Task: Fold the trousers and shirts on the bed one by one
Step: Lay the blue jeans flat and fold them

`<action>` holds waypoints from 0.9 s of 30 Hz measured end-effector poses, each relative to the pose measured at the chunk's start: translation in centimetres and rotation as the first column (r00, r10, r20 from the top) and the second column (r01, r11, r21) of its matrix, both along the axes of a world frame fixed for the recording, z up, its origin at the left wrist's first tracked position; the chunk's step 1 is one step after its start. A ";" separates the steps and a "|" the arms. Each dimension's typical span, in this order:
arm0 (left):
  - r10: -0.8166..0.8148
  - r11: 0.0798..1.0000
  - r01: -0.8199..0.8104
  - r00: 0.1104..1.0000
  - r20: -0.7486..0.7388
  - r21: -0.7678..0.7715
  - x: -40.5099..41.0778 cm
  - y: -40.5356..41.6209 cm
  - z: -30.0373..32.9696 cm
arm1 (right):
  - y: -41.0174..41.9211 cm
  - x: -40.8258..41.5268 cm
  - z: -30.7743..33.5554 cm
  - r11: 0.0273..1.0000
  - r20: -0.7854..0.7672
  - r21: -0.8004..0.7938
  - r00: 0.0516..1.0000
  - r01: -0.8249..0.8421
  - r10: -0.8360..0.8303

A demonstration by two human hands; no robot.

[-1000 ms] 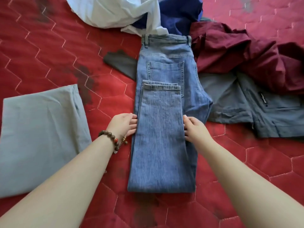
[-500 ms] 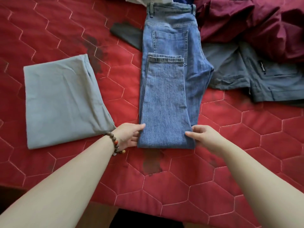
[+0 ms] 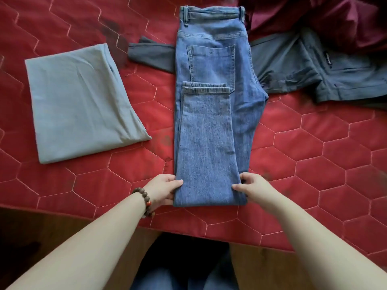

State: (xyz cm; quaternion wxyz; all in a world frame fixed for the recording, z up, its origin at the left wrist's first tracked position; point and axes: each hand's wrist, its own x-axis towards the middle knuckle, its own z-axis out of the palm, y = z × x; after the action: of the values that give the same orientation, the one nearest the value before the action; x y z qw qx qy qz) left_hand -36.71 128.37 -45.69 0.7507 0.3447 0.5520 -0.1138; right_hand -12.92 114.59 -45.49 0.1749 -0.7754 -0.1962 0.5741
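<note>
Blue jeans (image 3: 211, 114) lie lengthwise on the red quilted bed, waistband at the far end, with the legs doubled back so the hems rest just below the back pocket. My left hand (image 3: 162, 190) grips the near folded edge at its left corner, thumb on top and fingers underneath. My right hand (image 3: 252, 188) pinches the same edge at its right corner. A folded light grey garment (image 3: 77, 103) lies flat to the left of the jeans.
A dark grey garment (image 3: 326, 74) lies unfolded under and to the right of the jeans, its sleeve (image 3: 150, 54) sticking out on the left. A maroon garment (image 3: 314, 19) is heaped at the far right. The bed's near edge (image 3: 83, 215) runs just behind my wrists.
Both hands slid down the jeans' sides from mid-leg to the near folded edge and took hold of its corners. The view shifted back, showing the bed's edge.
</note>
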 end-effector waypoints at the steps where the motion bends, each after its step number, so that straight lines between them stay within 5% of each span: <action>1: -0.004 1.000 0.004 1.000 0.002 -0.017 0.0 0.0 0.1 | 0.0 -0.1 0.1 0.999 -0.040 -0.016 0.999 0.033 -0.033; 9: 0.169 0.944 -0.188 0.981 0.092 0.270 5.3 6.1 -0.6 | 7.8 2.4 -0.3 0.889 -0.207 0.139 0.890 0.437 -0.405; 16: 0.237 0.796 -0.216 0.971 0.037 0.566 9.6 10.7 -1.7 | 14.1 3.7 -1.4 0.838 -0.130 0.267 0.879 0.476 -0.458; 20: 0.271 0.731 -0.297 0.953 0.138 0.614 10.5 11.8 -1.0 | 15.2 4.1 -1.0 0.806 -0.030 0.424 0.896 0.412 -0.442; 23: 0.169 0.481 -0.094 0.986 0.013 0.872 10.5 11.7 -0.1 | 15.5 3.8 -0.9 0.887 0.292 0.434 0.907 0.156 -0.303; 25: 0.026 0.179 0.133 0.990 -0.140 0.975 10.2 10.6 0.3 | 14.8 2.9 -0.7 0.890 0.575 0.450 0.787 -0.079 -0.221; 27: -0.125 -0.005 0.258 0.958 -0.257 0.966 10.0 8.3 0.0 | 13.5 1.0 -0.8 0.832 0.741 0.442 0.659 -0.336 -0.127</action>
State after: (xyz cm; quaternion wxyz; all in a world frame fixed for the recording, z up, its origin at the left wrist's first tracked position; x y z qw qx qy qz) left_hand -26.69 136.63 -45.71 0.2463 0.8345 0.4567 0.1852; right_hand -11.97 128.07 -46.24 0.2567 -0.8441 -0.4510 0.1350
